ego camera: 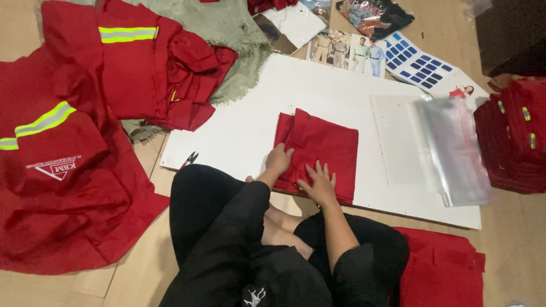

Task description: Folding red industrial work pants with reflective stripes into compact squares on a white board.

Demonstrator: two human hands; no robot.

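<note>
Wood floor, person sitting cross-legged at a white board (239, 131) used as a flat folding base. Folded red garment (321, 148) lies mid-board, near edge just in front of the knees. Left hand (278, 161) rests on its near-left corner, fingers curled over the fold; right hand (320, 183) lies flat, fingers spread, on the near edge. Both press down, seemingly to hold the fold flat; neither pinches anything. Clear bags (455, 148) lie to the right on the board, within reach. Folded red stack (512, 136) far right. Loose red garments with reflective strips (74, 131) piled left. Small snips (190, 158) at the board's left edge. Printed sheets (418, 63) beyond the far edge.
</note>
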